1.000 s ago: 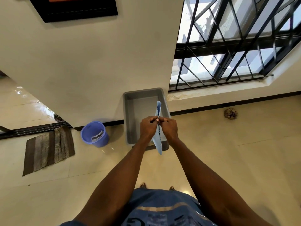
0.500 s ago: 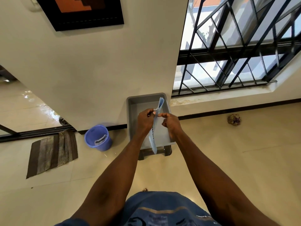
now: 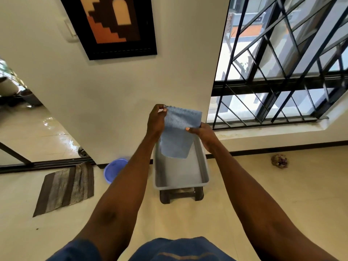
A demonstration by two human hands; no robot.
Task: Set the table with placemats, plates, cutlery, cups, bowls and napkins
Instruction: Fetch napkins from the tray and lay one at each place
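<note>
Since the earlier frames, both hands have risen and drawn apart, and the blue napkin (image 3: 178, 132), formerly a narrow folded strip seen edge-on, now hangs opened flat toward the camera.

Left to right: a striped floor mat (image 3: 66, 189) lies on the tiled floor near the wall's left corner; a purple bucket (image 3: 114, 167) stands just beside the wall base, partly hidden by the left forearm. The left hand (image 3: 157, 119) pinches the napkin's upper left corner between curled fingers and thumb. The napkin hangs in the air above the far end of the grey tub (image 3: 204, 166), which rests on a dark stool (image 3: 180, 195); whether its lower edge touches the tub wall cannot be told. The right hand (image 3: 204, 133) pinches the right edge lower down, thumb on the front face, so the cloth hangs skewed. A barred window (image 3: 282, 72) fills the right, and a crumpled object (image 3: 279, 161) lies on the floor below it.

Judgement: the napkin is being unfolded or refolded before it is carried to the table, which is not in view. With only two small pinches and an uneven hold, one corner could slip, dropping the cloth into the tub or onto the floor; a fold started from this skew would likely come out crooked.
</note>
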